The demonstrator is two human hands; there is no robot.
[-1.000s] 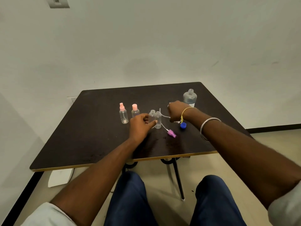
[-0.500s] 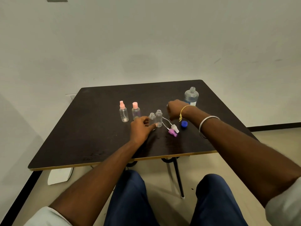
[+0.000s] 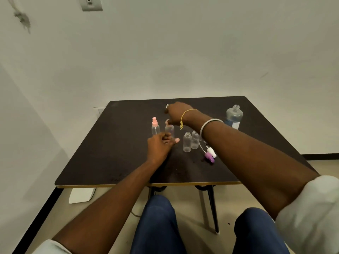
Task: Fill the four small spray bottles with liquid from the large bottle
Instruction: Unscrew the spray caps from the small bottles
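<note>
Step in hand, as judged: unscrewing the spray top [image 3: 167, 122] from the third bottle [image 3: 169, 130] so that it can be filled.

Hands: the right hand [image 3: 177, 113] reaches across from above, with thumb and fingers closed on the spray top. The left hand [image 3: 161, 145] has its fingers curled against the lower body of the same bottle. The two hands are close together, one above the other.

Task items: two open bottles [image 3: 187, 144] stand touching just right of the hands, with their removed spray heads [image 3: 210, 154] lying beside them. A fourth bottle [image 3: 155, 127], pink top fitted, stands just left of the third. The large bottle [image 3: 234, 116] stands uncapped and upright, well apart at the far right.

Recommendation: hold the base firmly against the table [image 3: 110, 162] and turn only the top. Lift the top straight up so its tube clears the neck, and keep the forearm off the open bottles below it.

Surroundings: the table is dark with a pale edge and set against a white wall [image 3: 183, 52], which carries a switch plate [image 3: 91, 3] high on the left. The floor [image 3: 183, 195] is beige.
</note>
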